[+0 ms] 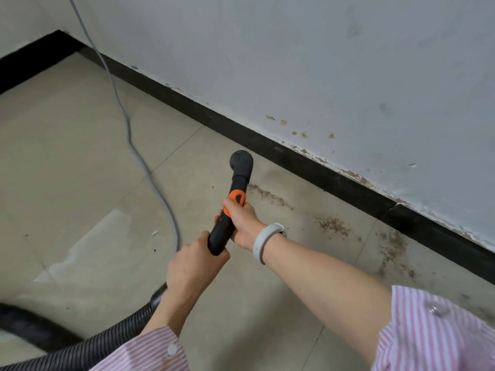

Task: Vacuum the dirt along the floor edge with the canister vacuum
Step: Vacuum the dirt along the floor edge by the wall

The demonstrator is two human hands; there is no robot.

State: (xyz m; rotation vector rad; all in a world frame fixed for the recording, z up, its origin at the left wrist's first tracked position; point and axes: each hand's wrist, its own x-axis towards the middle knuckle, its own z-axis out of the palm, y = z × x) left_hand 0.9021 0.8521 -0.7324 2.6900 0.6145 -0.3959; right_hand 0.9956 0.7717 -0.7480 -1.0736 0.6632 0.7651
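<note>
Both hands hold the black vacuum wand (235, 194), which has an orange collar. My right hand (245, 223) grips it just below the collar; my left hand (192, 263) grips its rear end. The round black nozzle (241, 160) points down at the beige tile floor, a short way out from the black baseboard (308, 167). Brown dirt (333, 226) lies in patches along the floor edge to the right of the nozzle. The ribbed black hose (115, 336) runs from under my left arm toward the lower left.
A grey power cord (150, 170) trails across the tiles from the upper left wall toward my left hand. The white wall (348, 76) has peeling, stained paint above the baseboard. A small white scrap (154, 232) lies on the floor near the cord.
</note>
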